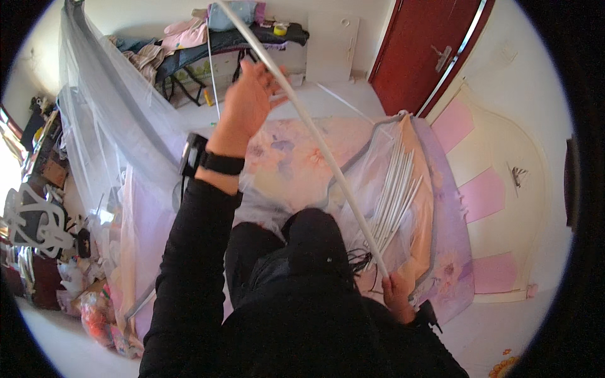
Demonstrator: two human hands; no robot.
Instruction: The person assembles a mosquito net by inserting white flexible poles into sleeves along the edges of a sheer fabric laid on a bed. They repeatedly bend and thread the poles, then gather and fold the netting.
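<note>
A long white pole [315, 138] slants across the view from the upper middle down to the lower right. My right hand [398, 297] is closed around its lower end. Higher up, my left hand [249, 101] is raised with its fingers spread, beside the pole; the pole passes in front of the fingertips, and whether they touch cannot be seen. Several thinner white poles [394, 195] lie in a loose bundle on white netting [362, 170] to the right of my knees. A black cord [360, 259] lies tangled near the bundle's lower end.
I am on a bed with a flowered sheet [283, 151]. Sheer netting with grey trim [120, 94] hangs at the left. A padded headboard [504, 195] stands at the right, a red door [419, 47] beyond. Clothes [186, 33] cover a dark bench [208, 53] at the far side.
</note>
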